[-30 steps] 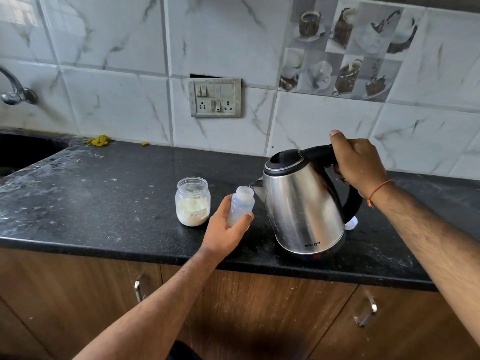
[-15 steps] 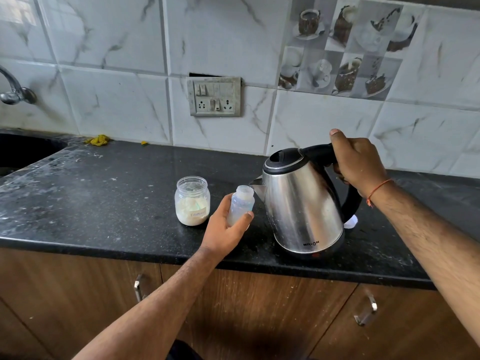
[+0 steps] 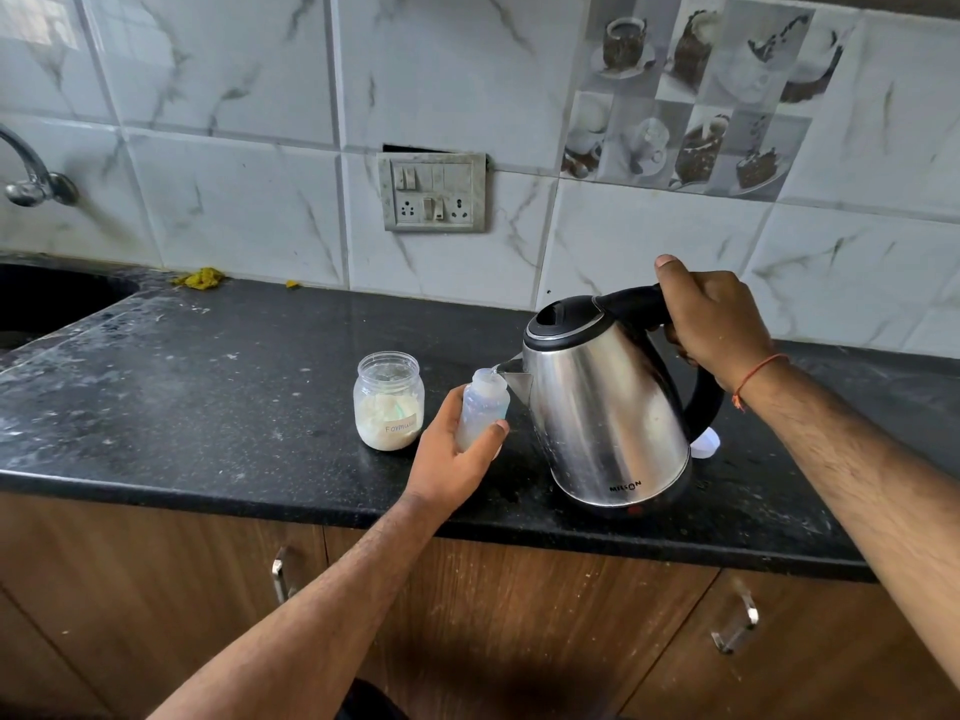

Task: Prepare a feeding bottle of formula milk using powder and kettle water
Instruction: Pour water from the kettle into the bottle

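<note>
Two bare hands work at a black stone counter [image 3: 208, 397] in the middle of the frame. At centre, the left hand [image 3: 452, 459] is wrapped around the lower part of a small translucent feeding bottle [image 3: 483, 407], thumb on the near side and fingers behind it; the bottle stands roughly upright with its open mouth at the top. To the right of centre, the right hand [image 3: 711, 324] is clenched around the black handle of a stainless steel kettle [image 3: 608, 413], thumb pressed along the top of the handle. The kettle is tilted toward the left, and its spout sits right at the bottle's mouth; whether water is running cannot be told. Just left of the bottle, apart from it, an open glass jar [image 3: 388, 402] holds pale powder and carries a label. A white object [image 3: 706, 443] peeks out behind the kettle's right side. On the tiled wall above, at upper centre, is a switch panel [image 3: 434, 192], and a tap [image 3: 31, 174] shows at the far left edge.
</note>
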